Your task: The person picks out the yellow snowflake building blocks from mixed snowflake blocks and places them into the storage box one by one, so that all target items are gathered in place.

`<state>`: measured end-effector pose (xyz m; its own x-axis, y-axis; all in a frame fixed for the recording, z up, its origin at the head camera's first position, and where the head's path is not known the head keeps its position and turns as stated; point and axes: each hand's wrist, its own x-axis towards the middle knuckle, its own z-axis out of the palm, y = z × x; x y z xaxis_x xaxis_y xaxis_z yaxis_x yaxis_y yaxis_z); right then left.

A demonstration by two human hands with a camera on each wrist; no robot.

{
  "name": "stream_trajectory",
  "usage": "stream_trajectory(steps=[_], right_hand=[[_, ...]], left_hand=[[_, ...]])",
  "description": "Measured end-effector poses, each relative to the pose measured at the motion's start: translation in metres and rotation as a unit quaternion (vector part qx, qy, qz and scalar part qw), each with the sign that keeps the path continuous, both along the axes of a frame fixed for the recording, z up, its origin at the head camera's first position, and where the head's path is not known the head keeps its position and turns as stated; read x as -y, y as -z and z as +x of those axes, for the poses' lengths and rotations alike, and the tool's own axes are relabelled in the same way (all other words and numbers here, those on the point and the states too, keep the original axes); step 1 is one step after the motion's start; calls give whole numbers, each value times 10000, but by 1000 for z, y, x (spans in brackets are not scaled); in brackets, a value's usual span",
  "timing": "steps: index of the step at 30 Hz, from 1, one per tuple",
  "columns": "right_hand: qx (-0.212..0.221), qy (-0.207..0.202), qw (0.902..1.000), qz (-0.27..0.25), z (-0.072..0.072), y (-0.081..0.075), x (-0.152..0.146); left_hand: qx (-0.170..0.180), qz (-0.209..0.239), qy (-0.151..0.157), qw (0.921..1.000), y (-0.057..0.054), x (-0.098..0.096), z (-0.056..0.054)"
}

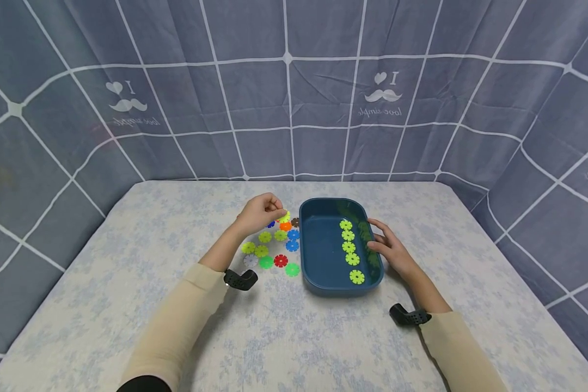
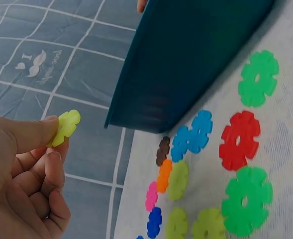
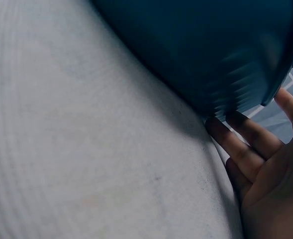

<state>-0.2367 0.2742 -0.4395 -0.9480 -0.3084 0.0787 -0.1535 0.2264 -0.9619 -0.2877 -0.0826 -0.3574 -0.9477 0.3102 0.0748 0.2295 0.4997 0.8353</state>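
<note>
My left hand (image 1: 261,213) pinches a yellow-green notched plastic disc (image 2: 66,128) between thumb and forefinger, raised above the table. Beneath and around it lie loose notched discs, among them a red disc (image 1: 281,261), a green disc (image 1: 292,269), a blue disc (image 1: 292,246) and an orange disc (image 1: 286,226). Just right of these stands a dark blue rectangular bin (image 1: 323,261). Inside it, several yellow-green discs (image 1: 348,247) form a column along the right half. My right hand (image 1: 393,251) holds the bin's right side, thumb over the rim and fingers against the outer wall.
The table (image 1: 127,283) has a pale, blue-mottled cover. A grey-blue curtain (image 1: 255,98) with white grid lines hangs behind it and on both sides. Each wrist wears a black strap device, the left device (image 1: 241,279) close to the loose discs.
</note>
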Motion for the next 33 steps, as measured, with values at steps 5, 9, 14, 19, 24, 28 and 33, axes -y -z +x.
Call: stream_trajectory(steps=[5,9,14,19,24,28,33], right_hand=[[22,-14,10000,-11,0,0,1],[28,5,10000,-31,0,-1,2],[23,1,10000,-44,0,-1,2],[-2,-21,10000,-51,0,-1,2],[-2,-38,10000,-69,1,-2,1],[11,-39,10000,-71,0,0,0],[-3,-47,10000,-81,0,1,-1]], left_hand=[[32,83,64,9999,-1,-8,-2],[38,113,157,9998,-2,-15,-3],[15,113,358,9993,-3,-26,-5],[51,174,550,9983,-3,-35,-7],[29,196,618,9979,-4,-44,-9],[80,282,640,9975,-4,-51,-10],[24,161,650,9978,-2,-61,-14]])
